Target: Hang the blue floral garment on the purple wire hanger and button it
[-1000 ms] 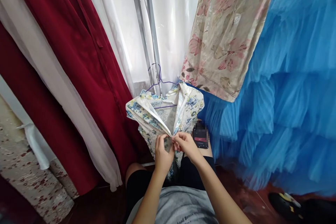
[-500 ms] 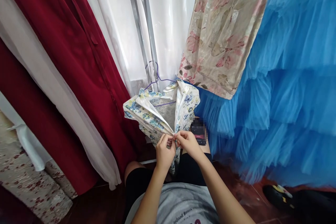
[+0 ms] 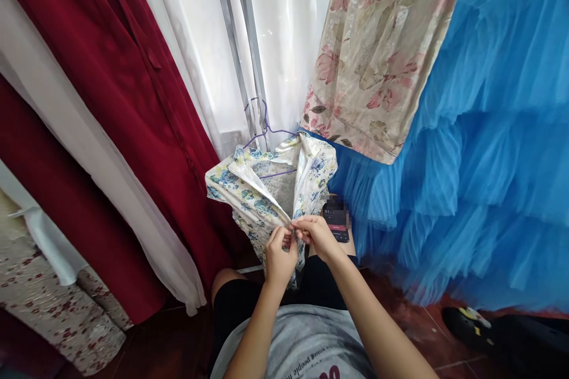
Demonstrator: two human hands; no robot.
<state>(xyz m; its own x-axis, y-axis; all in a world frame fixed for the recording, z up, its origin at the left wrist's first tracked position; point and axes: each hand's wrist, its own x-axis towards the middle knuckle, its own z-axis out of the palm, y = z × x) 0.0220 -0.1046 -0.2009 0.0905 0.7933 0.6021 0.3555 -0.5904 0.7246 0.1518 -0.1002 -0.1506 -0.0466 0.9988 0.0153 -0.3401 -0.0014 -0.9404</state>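
A white blouse with blue and yellow flowers [image 3: 253, 192] hangs on a purple wire hanger [image 3: 267, 124] in front of my knees. Its collar and upper front lie apart in a V, and the hanger's lower bar shows inside. At the bottom of the V, my left hand [image 3: 281, 251] pinches the edge of the front placket. Close beside it, my right hand [image 3: 315, 235] pinches the other front edge, fingertips nearly touching the left ones. Any button between the fingers is too small or hidden to make out.
A phone [image 3: 336, 225] rests on my right thigh. Dark red curtains [image 3: 111, 100] hang at left, a beige floral cloth [image 3: 373, 65] and a ruffled blue tulle skirt [image 3: 480, 177] at right. Grey metal poles [image 3: 249, 29] stand behind the hanger. A black shoe [image 3: 466, 328] lies at lower right.
My right hand has shifted slightly left and up at the placket, its fingers a little more curled. My left hand keeps its pinch in nearly the same place.
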